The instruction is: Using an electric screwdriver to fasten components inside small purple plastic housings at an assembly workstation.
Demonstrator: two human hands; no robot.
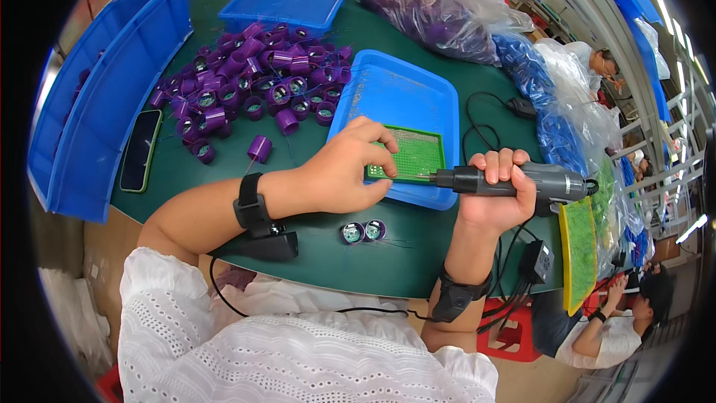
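Note:
A grey electric screwdriver (556, 182) lies level in my right hand (498, 183), fingers wrapped round its body. Its bit points left, at the near edge of a green screw tray (419, 151) full of small holes. My left hand (356, 160) is over the left side of that tray, with thumb and curled fingers apart and nothing visible between them. Under the green tray is a shallow blue tray (395, 78). Two purple cylindrical housings (352, 233) with circuit boards inside stand side by side in front of me, thin wires trailing from them.
A heap of purple housings (239, 75) spreads across the left of the green table. A phone (142, 151) and blue bins (123, 82) lie beyond it. Plastic bags (447, 22) and a power adapter (523, 108) sit at right. Two people are further off at right.

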